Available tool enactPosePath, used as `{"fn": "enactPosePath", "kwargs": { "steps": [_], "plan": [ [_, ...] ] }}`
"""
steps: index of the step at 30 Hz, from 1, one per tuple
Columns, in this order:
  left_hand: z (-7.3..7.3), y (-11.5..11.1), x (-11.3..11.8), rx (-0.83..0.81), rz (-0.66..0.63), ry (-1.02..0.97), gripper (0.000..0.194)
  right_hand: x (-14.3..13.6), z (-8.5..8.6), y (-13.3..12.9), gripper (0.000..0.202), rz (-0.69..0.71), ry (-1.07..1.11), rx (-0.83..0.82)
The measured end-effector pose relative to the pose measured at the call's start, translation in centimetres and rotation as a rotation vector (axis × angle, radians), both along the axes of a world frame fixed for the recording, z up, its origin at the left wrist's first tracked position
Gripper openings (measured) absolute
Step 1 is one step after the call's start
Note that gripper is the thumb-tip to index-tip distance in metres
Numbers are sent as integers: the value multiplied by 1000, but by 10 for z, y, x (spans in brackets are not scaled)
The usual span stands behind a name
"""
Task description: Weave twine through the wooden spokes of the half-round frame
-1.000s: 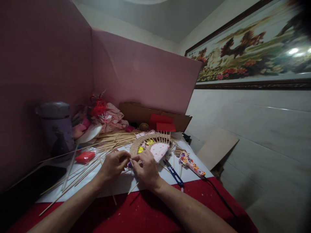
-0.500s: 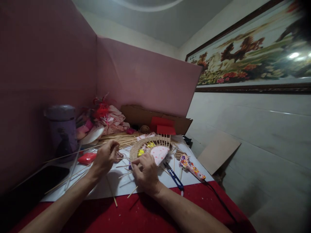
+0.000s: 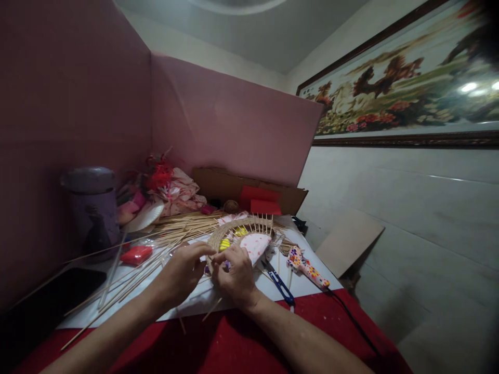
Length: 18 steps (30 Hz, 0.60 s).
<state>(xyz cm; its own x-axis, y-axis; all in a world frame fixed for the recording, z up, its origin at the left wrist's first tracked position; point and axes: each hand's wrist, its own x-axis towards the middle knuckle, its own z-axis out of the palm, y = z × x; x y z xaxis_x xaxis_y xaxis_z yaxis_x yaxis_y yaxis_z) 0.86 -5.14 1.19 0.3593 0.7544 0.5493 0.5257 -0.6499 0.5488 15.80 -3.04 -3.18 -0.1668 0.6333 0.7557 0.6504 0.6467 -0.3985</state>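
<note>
A round woven twine piece [image 3: 217,238], like a small basket with thin wooden sticks standing along its far rim, lies in front of me. On it is a white half-round panel with pink dots [image 3: 255,246]. My right hand [image 3: 236,276] is closed at the near left edge of the twine piece, its fingertips pinched on the rim. My left hand [image 3: 186,271] comes in from the left, fingers bent and tips meeting the rim beside my right fingers. What the left fingertips pinch is hidden. Yellow bits [image 3: 225,244] show inside the ring.
Blue-handled snips [image 3: 281,286] and a flower-patterned glue gun [image 3: 307,268] with a black cord lie at right. Loose wooden sticks [image 3: 183,227] spread behind and left. A red packet [image 3: 136,255], dark phone [image 3: 74,291] and purple tumbler [image 3: 95,218] stand or lie at left.
My left hand has moved right, from apart on the left to the twine piece's edge beside my right hand. The right hand stays at the rim, nearly unmoved.
</note>
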Motion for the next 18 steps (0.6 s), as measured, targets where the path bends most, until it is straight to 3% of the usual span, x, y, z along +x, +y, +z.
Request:
{"fn": "enactPosePath", "kwargs": {
  "steps": [4,8,18],
  "plan": [
    [-12,15,1,127,151,162,13,-1,0,1,10,-15,2,-5],
    [-22,10,4,116,188,281,24,0,-1,2,10,-20,7,-8],
    [-26,15,0,60,137,110,20,-1,0,-1,11,35,1,3]
  ]
}}
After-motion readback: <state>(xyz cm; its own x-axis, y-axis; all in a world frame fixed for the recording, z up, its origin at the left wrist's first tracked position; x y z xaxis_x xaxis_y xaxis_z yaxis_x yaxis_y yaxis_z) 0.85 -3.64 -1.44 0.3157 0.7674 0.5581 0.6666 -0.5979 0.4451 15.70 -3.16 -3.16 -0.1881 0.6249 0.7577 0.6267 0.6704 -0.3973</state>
